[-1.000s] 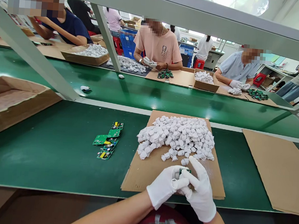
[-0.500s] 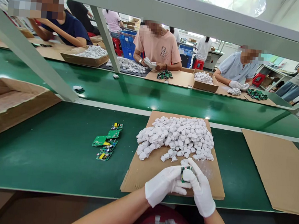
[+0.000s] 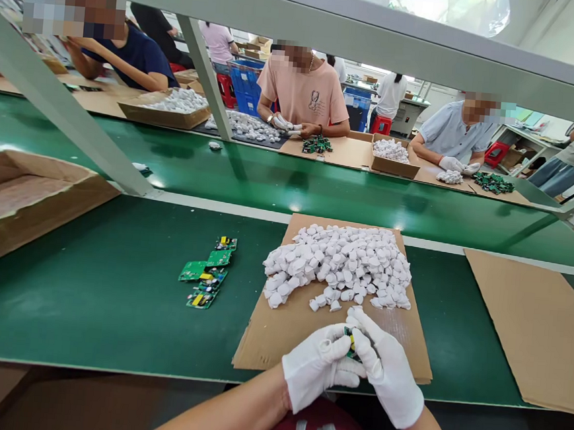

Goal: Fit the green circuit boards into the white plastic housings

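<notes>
Circuit board (image 3: 352,340) in gloved grip (image 3: 388,369), far cartons (image 3: 394,167) of white pieces (image 3: 390,149)

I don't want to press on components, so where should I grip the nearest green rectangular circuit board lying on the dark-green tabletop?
Probably pinch the green rectangular circuit board by its left and right edges, coming from the near side: it lies flat, its raised yellow block facing up, and a second green board crowds its far edge.
</notes>
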Tool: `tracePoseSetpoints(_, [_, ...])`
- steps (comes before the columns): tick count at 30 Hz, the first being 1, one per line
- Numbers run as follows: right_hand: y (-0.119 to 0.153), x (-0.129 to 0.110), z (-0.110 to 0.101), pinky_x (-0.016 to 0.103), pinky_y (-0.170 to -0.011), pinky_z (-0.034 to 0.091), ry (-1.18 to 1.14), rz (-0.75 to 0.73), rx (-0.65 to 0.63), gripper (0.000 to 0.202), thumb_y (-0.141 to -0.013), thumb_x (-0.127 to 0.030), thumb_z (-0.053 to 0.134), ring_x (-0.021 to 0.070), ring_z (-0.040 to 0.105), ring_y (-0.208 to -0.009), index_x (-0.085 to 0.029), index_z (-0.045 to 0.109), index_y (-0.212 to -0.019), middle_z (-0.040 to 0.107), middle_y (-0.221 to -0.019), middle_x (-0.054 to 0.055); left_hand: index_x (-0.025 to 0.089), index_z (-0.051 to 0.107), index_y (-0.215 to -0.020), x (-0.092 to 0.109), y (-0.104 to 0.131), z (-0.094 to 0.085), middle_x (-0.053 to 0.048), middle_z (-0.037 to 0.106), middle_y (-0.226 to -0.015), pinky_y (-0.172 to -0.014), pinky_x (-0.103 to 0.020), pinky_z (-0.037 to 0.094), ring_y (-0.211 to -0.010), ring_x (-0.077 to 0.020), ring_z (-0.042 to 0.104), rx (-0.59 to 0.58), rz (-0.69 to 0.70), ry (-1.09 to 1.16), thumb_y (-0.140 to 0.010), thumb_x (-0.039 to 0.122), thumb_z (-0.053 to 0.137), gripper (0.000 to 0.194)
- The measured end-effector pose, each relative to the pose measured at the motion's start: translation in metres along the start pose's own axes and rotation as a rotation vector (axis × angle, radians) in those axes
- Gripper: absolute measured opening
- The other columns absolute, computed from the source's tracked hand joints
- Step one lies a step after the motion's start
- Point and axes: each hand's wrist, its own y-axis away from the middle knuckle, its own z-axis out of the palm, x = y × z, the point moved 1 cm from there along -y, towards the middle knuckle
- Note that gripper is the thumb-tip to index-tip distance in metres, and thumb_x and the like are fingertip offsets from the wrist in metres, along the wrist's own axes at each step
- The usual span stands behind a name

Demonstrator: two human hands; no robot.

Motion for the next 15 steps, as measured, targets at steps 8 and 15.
tracePoseSetpoints(8, [0.000,0.002,0.001,0.039,-0.095,0.047,-0.271,0.067,-0.081,0.047,-0.092,-0.044,0.038,0.0219,0.058,-0.111,-0.025,0.041,-0.135,0.060,-0.123,0.008,0.015,0.059,-0.099,0.004,0.001,-0.002,-0.007,0.063,-0.087,-0.059,-0.022,0.048,-0.073,-0.0169,0.066,-0.020,-0.065,-0.040,-0.069,0.038,0.072,0.040])
tracePoseSetpoints(15, [0.000,0.002,0.014,0.041,-0.097,0.044,-0.298,0.111,-0.018,0.052,-0.088,-0.049,0.046,0.0228,0.056,-0.113,-0.026,0.042,-0.134,0.061,-0.122,0.008,0.015,0.062,-0.099,0.008,0.000,-0.002,-0.007,0.064,-0.085,-0.060,-0.022,0.050,-0.070,-0.0152,0.065,-0.040,-0.039,-0.094,-0.065,0.037,0.075,0.042])
